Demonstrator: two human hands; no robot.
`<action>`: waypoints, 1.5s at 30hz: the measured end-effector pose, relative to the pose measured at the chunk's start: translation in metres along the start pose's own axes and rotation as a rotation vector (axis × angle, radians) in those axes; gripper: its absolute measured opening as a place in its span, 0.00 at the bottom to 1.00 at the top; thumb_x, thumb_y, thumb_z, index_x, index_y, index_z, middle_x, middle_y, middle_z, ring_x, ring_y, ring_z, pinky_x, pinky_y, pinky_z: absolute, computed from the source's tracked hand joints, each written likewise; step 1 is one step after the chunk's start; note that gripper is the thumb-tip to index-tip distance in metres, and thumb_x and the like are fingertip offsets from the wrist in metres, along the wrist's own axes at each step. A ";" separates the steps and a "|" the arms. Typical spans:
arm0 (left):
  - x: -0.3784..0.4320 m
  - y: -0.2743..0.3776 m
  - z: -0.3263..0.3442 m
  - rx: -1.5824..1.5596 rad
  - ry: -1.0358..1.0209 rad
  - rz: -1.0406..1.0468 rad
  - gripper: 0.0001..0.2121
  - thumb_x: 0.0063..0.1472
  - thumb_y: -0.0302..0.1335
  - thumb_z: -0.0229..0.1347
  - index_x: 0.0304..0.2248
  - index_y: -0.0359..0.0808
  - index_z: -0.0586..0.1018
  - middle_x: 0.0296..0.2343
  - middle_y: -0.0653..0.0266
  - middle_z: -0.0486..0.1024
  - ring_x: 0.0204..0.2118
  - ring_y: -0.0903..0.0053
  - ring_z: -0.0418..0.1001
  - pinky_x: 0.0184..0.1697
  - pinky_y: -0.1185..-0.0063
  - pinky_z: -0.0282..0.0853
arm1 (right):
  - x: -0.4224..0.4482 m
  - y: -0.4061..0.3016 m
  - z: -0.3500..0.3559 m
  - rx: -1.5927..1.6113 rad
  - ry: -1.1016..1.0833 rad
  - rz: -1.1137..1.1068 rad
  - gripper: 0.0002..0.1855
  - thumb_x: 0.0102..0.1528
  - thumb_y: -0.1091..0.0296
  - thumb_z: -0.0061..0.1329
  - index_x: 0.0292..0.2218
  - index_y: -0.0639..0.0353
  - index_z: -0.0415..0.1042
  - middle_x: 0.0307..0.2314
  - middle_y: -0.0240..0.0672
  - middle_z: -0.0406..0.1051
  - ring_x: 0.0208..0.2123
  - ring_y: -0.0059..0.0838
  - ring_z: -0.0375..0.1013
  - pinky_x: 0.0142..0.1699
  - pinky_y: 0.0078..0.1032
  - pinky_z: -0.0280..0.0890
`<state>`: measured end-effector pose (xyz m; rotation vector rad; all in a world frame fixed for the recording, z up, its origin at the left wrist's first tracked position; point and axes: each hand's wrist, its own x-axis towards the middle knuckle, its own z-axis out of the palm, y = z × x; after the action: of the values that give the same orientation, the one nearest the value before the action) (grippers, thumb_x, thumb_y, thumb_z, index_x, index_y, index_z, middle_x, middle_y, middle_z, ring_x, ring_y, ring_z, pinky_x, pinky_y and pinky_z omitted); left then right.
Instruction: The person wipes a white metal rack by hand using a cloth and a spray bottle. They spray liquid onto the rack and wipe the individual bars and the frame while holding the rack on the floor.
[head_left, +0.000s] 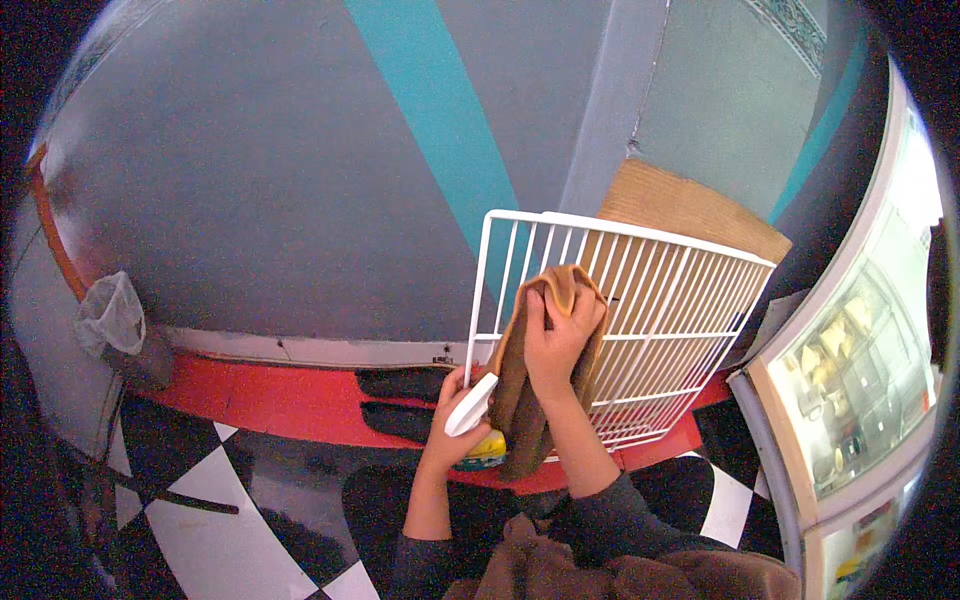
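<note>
A white wire rack (660, 322) stands tilted before me. My right hand (559, 337) grips a brown cloth (517, 397) and presses it over the rack's wires near the left side. The cloth's lighter hem is bunched around my fingers, and its lower part hangs down. In my left hand (450, 431) is a spray bottle with a white trigger head (472, 405) and a yellow-and-blue body (484, 448). The fingers of that hand are at the rack's lower left edge, partly hidden behind the spray head.
A brown board (697, 206) leans behind the rack at the grey wall (300, 187). Two dark objects (405, 382) lie on a red floor strip (285, 405). A bin with a clear liner (112, 315) is at left. A lit glass display case (847, 360) borders the right.
</note>
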<state>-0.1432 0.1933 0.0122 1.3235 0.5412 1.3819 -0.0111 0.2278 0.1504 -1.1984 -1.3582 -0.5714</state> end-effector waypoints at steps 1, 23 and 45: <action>0.000 0.000 -0.001 -0.003 0.001 0.006 0.17 0.39 0.21 0.54 0.34 0.31 0.74 0.48 0.57 0.56 0.49 0.68 0.61 0.49 0.77 0.58 | 0.005 -0.003 0.003 -0.037 -0.011 0.002 0.13 0.49 0.62 0.50 0.36 0.58 0.72 0.38 0.42 0.60 0.42 0.46 0.56 0.47 0.39 0.50; -0.002 0.015 0.004 0.023 0.021 -0.021 0.17 0.39 0.20 0.53 0.34 0.30 0.74 0.46 0.56 0.59 0.47 0.67 0.63 0.48 0.76 0.60 | 0.009 0.013 0.008 -0.192 -0.053 -0.189 0.09 0.49 0.66 0.47 0.27 0.64 0.68 0.32 0.43 0.58 0.36 0.43 0.55 0.42 0.38 0.51; -0.003 0.008 0.003 0.079 0.036 0.001 0.17 0.38 0.19 0.53 0.34 0.30 0.74 0.46 0.59 0.59 0.46 0.72 0.65 0.46 0.79 0.62 | 0.043 -0.005 0.003 -0.137 0.139 -0.094 0.09 0.50 0.71 0.46 0.29 0.70 0.70 0.30 0.41 0.60 0.36 0.42 0.57 0.41 0.35 0.53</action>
<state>-0.1444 0.1871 0.0187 1.3642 0.6250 1.3995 -0.0078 0.2423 0.1911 -1.1857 -1.2785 -0.8115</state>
